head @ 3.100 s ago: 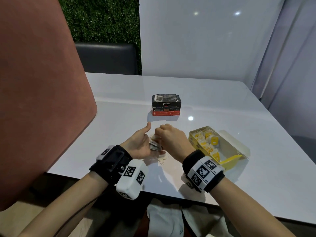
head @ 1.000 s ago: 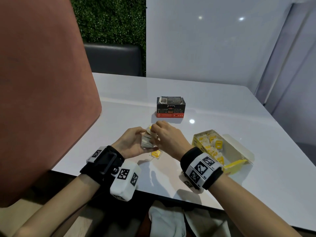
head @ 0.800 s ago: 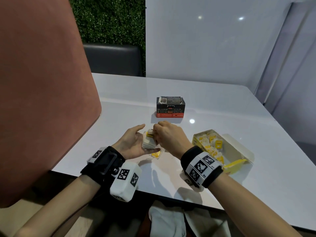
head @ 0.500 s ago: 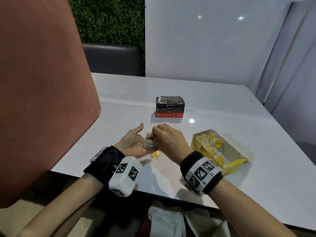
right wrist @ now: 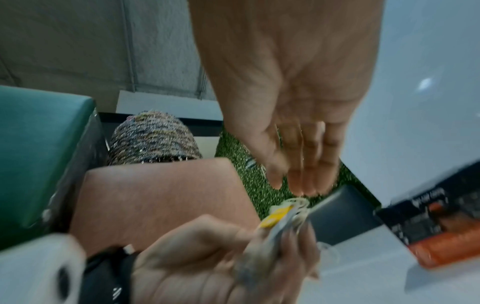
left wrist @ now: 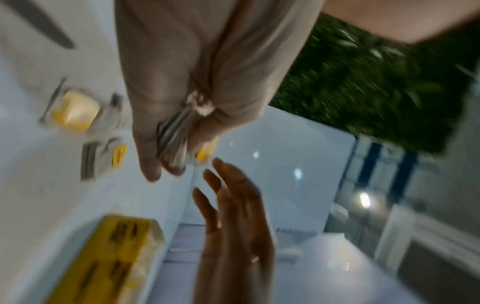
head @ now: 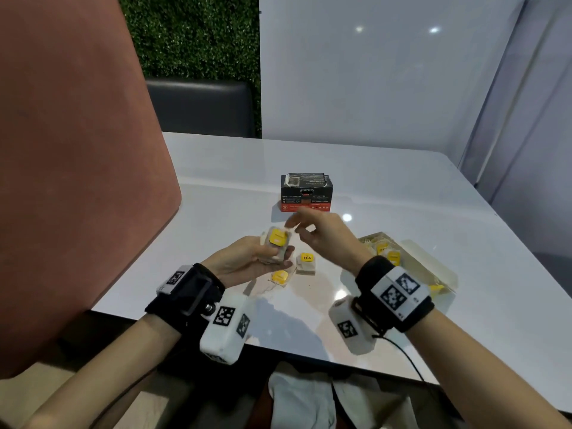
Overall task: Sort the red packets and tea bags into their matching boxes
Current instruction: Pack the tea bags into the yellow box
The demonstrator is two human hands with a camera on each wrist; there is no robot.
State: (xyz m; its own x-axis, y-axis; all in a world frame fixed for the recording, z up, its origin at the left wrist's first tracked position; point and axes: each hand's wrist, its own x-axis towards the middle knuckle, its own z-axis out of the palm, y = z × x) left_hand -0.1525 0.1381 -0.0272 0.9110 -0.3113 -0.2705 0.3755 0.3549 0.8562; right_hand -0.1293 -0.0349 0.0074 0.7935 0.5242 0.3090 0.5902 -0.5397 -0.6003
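Note:
My left hand lies palm up over the table's front and grips a stack of tea bags with a yellow tag on top; the left wrist view shows the stack pinched between thumb and fingers. My right hand hovers just right of the stack with loose fingers and holds nothing. Two tea bags lie on the table under the hands. The open yellow box with tea bags inside stands to the right. The black and red box stands behind, with packets in it.
The white table ends near my wrists at the front. A large reddish chair back fills the left side. A dark seat and a white wall stand beyond the far edge.
My right hand has come off the stack and lifted to the right with its fingers loosened. The left hand keeps the stack. A second tea bag now shows on the table.

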